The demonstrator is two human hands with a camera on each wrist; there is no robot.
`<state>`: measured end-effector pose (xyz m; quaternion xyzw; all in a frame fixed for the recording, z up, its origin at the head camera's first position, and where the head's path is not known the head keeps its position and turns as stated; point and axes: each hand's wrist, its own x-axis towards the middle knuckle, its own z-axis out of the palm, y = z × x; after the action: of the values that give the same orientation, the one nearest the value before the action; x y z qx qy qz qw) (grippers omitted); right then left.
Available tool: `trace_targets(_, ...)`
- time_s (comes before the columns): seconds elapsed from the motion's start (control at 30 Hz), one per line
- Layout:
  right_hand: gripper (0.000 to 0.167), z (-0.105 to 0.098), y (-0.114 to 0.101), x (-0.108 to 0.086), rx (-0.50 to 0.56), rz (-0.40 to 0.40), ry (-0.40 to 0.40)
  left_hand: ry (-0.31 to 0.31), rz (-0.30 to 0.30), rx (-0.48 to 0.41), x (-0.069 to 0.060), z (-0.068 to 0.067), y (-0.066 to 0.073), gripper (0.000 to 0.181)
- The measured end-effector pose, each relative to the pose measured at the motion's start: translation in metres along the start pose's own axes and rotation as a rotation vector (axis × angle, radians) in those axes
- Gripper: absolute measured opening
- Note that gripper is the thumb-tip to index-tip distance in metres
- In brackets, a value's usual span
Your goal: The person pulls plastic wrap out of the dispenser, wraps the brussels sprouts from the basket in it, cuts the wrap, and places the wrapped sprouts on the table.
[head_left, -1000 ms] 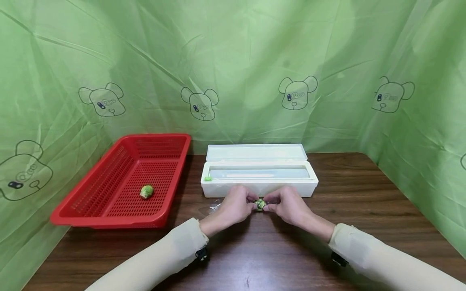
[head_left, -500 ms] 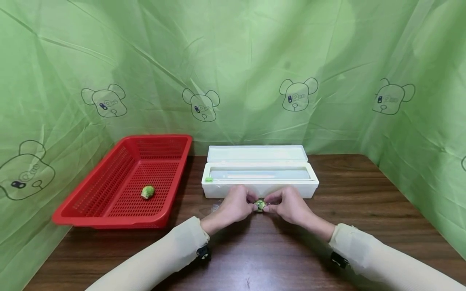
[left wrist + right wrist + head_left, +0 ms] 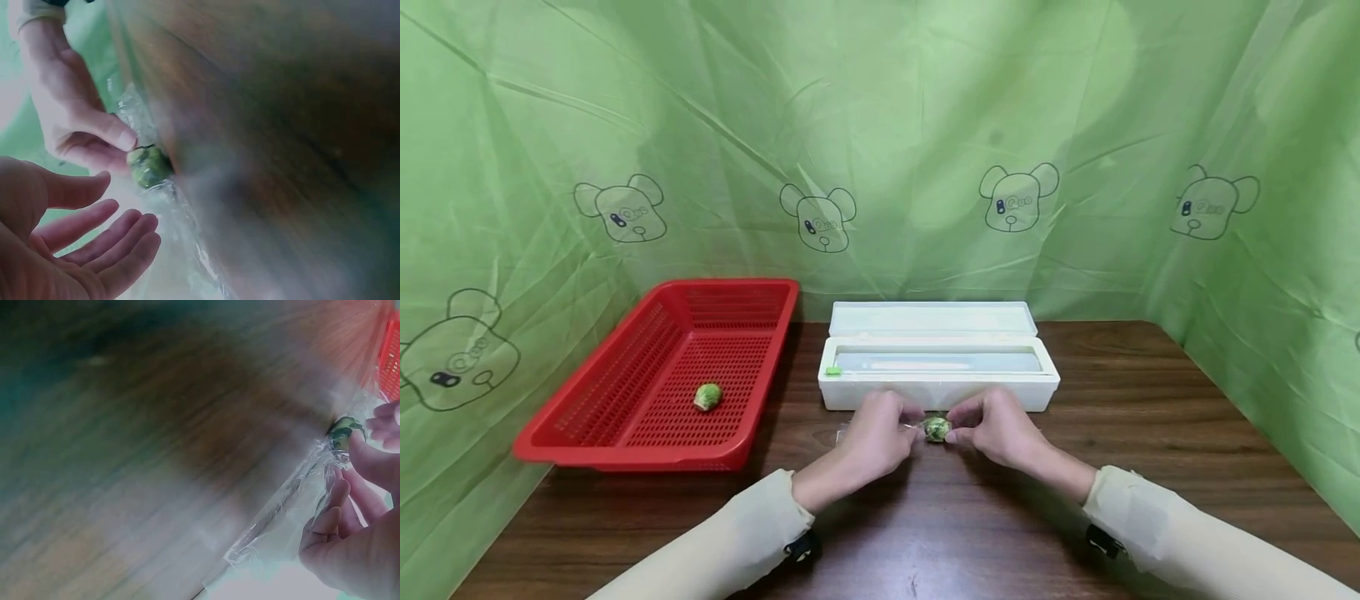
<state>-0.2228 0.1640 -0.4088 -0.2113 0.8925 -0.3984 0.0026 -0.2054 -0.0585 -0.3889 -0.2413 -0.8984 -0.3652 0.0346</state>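
Observation:
A Brussels sprout (image 3: 937,429) wrapped in clear cling film (image 3: 275,519) lies on the wooden table in front of the white box. My right hand (image 3: 1006,429) pinches it, the thumb against its side in the right wrist view. My left hand (image 3: 874,437) is just left of the sprout; in the left wrist view its fingers (image 3: 128,250) are parted and loosely bent, with a gap to the sprout (image 3: 149,167). Film trails out on both sides of the sprout, partly hidden by the hands.
Behind the hands stands a white cling film box (image 3: 940,393), its lid (image 3: 932,318) raised and a green slider (image 3: 832,371) at its left end. To the left, a red basket (image 3: 625,457) holds another Brussels sprout (image 3: 707,397). Green cloth (image 3: 910,125) hangs around the table.
My left hand has let go of the wrapped sprout and drawn slightly left and toward me. My right hand keeps its pinch on the sprout.

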Motion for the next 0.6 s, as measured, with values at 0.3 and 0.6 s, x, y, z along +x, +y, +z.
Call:
trace_targets(0.3, 0.022, -0.003, -0.007, -0.003, -0.027, 0.013, -0.013, 0.136, -0.064, -0.122, -0.027, -0.025, -0.010, 0.017)
trace_targets(0.6, 0.014, -0.013, -0.024, 0.002, -0.044, -0.033, 0.009, 0.303, -0.214, -0.282, -0.049, -0.034, -0.024, 0.019)
